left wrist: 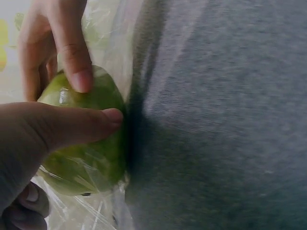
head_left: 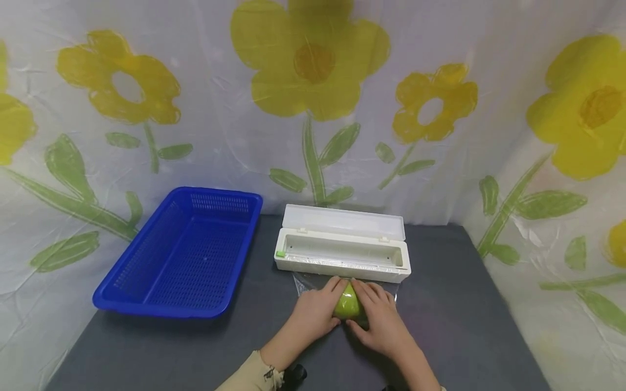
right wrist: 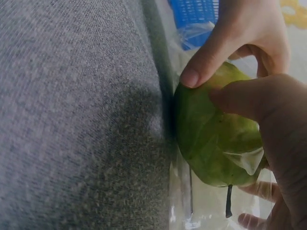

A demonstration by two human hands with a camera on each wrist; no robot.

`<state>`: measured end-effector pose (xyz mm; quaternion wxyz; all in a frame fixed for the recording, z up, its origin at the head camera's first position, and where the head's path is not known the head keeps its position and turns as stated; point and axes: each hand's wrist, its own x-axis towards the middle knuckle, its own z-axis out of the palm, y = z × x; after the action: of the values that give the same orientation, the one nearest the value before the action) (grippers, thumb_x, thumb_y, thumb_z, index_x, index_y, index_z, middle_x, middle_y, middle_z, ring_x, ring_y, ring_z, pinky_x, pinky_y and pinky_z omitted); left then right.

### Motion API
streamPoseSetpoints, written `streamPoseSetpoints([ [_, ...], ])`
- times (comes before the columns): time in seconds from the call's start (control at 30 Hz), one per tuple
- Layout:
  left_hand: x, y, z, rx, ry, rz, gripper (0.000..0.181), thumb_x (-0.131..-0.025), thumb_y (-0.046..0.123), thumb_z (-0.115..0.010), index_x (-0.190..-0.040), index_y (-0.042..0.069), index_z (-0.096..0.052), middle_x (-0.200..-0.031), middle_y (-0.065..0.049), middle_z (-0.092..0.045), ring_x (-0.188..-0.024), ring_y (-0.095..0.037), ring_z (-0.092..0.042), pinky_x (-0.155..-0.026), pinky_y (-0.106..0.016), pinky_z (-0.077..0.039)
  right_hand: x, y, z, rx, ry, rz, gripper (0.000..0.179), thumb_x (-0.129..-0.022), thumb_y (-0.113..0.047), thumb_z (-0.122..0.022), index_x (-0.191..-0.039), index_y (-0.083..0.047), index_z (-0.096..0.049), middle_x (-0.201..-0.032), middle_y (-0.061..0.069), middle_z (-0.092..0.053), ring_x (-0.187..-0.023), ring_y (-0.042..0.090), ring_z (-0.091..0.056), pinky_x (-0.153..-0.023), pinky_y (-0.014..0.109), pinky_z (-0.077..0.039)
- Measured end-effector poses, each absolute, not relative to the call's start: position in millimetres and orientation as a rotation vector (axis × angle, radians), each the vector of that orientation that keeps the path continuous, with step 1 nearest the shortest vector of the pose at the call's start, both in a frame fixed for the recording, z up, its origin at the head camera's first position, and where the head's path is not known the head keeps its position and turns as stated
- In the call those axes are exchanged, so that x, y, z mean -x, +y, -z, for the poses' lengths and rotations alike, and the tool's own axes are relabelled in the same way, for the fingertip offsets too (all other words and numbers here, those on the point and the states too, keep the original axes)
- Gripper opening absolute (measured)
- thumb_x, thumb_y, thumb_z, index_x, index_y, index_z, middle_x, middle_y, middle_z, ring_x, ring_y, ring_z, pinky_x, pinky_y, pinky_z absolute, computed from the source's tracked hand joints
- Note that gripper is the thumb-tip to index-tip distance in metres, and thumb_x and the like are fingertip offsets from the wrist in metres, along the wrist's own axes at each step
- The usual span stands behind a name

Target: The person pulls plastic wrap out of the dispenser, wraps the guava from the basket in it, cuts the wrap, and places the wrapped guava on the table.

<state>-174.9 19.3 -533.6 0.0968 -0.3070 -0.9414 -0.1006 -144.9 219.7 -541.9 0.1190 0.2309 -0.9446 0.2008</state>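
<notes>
A green pear (head_left: 347, 304) with a dark stem, plain in the right wrist view, lies on the table between both hands. Clear plastic film (right wrist: 249, 160) clings to part of its skin and runs beneath it. My left hand (head_left: 317, 308) grips the pear from the left, its thumb (left wrist: 91, 125) lying across the fruit. From the other side my right hand (head_left: 382, 319) holds it too, thumb and fingers bent around it. Just beyond the fingertips sits a white film dispenser box (head_left: 342, 269), its lid (head_left: 344, 220) raised. Film reaches from the box's front toward the pear.
A blue plastic basket (head_left: 158, 310) stands at the left of the dark grey table (head_left: 455, 304). A green slider (head_left: 280, 253) sits at the left end of the dispenser's front edge. Behind hangs a white curtain (head_left: 210, 146) with yellow flowers.
</notes>
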Motion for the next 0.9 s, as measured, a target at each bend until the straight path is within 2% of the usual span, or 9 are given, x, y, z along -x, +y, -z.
streamPoseSetpoints([
  [0.13, 176, 18, 530, 0.916, -2.846, 0.331, 0.084, -0.074, 0.031, -0.098, -0.146, 0.014, -0.057, -0.132, -0.003, -0.062, -0.062, -0.012, -0.063, -0.05, -0.029, -0.049, 143, 215, 546, -0.649, -2.735, -0.646, 0.1, -0.075, -0.031, -0.097, -0.154, 0.002, -0.046, -0.148, 0.015, -0.06, -0.137, 0.039, -0.053, -0.108, 0.066, -0.042],
  [0.2, 177, 17, 528, 0.905, -2.88, 0.334, 0.084, -0.074, 0.031, -0.098, -0.145, 0.014, -0.058, -0.132, -0.003, -0.063, -0.063, -0.013, -0.063, -0.051, -0.029, -0.05, 143, 212, 549, -0.661, -2.693, -0.638, 0.096, -0.072, -0.029, -0.1, -0.147, 0.002, -0.049, -0.147, 0.018, -0.059, -0.136, 0.04, -0.053, -0.105, 0.065, -0.044],
  [0.37, 185, 19, 528, 0.906, -2.883, 0.328, 0.086, -0.072, 0.035, -0.099, -0.145, 0.015, -0.058, -0.131, -0.002, -0.064, -0.068, -0.016, -0.066, -0.054, -0.032, -0.053, 146, 212, 551, -0.688, -2.532, -0.517, 0.097, -0.053, -0.024, -0.109, -0.131, -0.002, -0.056, -0.139, 0.021, -0.057, -0.129, 0.04, -0.055, -0.098, 0.064, -0.049],
  [0.47, 189, 19, 528, 0.926, -2.871, 0.328, 0.085, -0.072, 0.036, -0.099, -0.144, 0.016, -0.059, -0.131, -0.002, -0.065, -0.071, -0.017, -0.068, -0.056, -0.032, -0.054, 147, 212, 552, -0.674, -2.507, -0.46, 0.102, -0.045, -0.022, -0.111, -0.129, -0.003, -0.057, -0.133, 0.02, -0.057, -0.126, 0.038, -0.055, -0.098, 0.062, -0.048],
  [0.57, 193, 20, 527, 0.932, -2.884, 0.353, 0.086, -0.071, 0.037, -0.1, -0.144, 0.017, -0.059, -0.131, -0.001, -0.065, -0.078, -0.017, -0.07, -0.061, -0.034, -0.057, 150, 213, 551, -0.663, -2.522, -0.443, 0.099, -0.046, -0.017, -0.11, -0.129, -0.004, -0.057, -0.13, 0.018, -0.056, -0.124, 0.038, -0.056, -0.099, 0.061, -0.048],
  [0.73, 198, 18, 524, 0.928, -2.915, 0.465, 0.087, -0.071, 0.038, -0.1, -0.145, 0.016, -0.059, -0.134, -0.002, -0.066, -0.092, -0.019, -0.072, -0.072, -0.036, -0.059, 156, 213, 549, -0.681, -2.521, -0.432, 0.089, -0.054, -0.014, -0.108, -0.127, -0.004, -0.059, -0.128, 0.017, -0.058, -0.12, 0.039, -0.059, -0.094, 0.061, -0.051],
  [0.9, 197, 16, 523, 0.876, -2.921, 0.544, 0.097, -0.072, 0.037, -0.099, -0.152, 0.008, -0.051, -0.13, -0.007, -0.069, -0.088, -0.021, -0.073, -0.072, -0.037, -0.059, 161, 215, 546, -0.707, -2.53, -0.397, 0.085, -0.058, -0.016, -0.106, -0.128, -0.004, -0.059, -0.128, 0.017, -0.06, -0.117, 0.04, -0.061, -0.091, 0.06, -0.053],
])
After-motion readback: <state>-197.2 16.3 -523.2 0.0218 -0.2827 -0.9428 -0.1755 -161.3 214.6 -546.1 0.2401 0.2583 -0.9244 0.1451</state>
